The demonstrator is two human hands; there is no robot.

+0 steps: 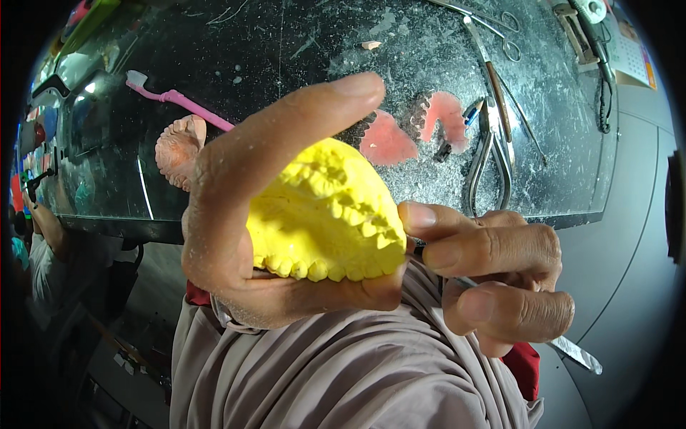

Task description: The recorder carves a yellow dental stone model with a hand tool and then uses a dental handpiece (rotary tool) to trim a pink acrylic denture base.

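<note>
A yellow dental cast (325,232) with a row of moulded teeth is gripped in my left hand (221,189), thumb below and a finger arched over the top. My right hand (504,268) is at the cast's right edge, its fingers closed round a slim metal hand tool (577,356). The flat end of that tool sticks out below the hand; a dark part shows near the fingertips, and its exact kind is unclear. Beyond the cast lie two pink denture base plates, one a solid piece (389,139), the other horseshoe-shaped (444,118).
On the scratched, dusty dark bench top (286,36) lie a pink toothbrush (175,97), a pinkish dental cast (177,154), pliers (489,150), a brown-handled knife (498,96) and scissor-handled metal tools (493,25). Another person's arm (50,229) shows at far left.
</note>
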